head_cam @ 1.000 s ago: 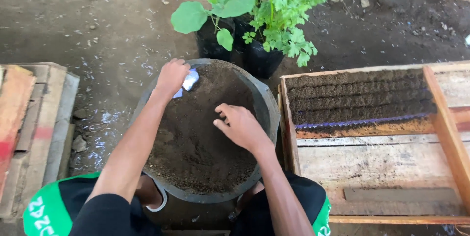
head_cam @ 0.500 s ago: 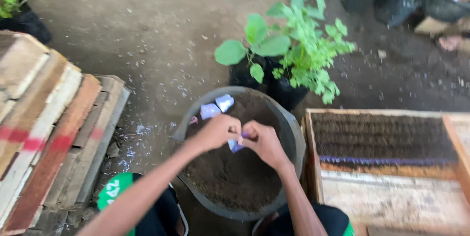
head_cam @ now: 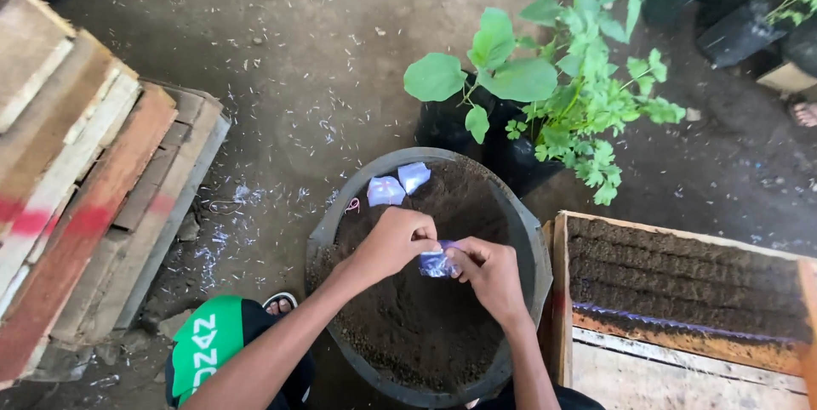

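My left hand (head_cam: 396, 240) and right hand (head_cam: 487, 270) meet above the soil in the grey basin (head_cam: 328, 227). The fingers of both pinch one small plastic bag (head_cam: 437, 262) between them. Two more small bags (head_cam: 398, 185) lie on the soil at the far rim.

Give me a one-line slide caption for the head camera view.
Both hands, left hand and right hand, pinch a small clear plastic bag over a soil-filled basin, beside potted seedlings.
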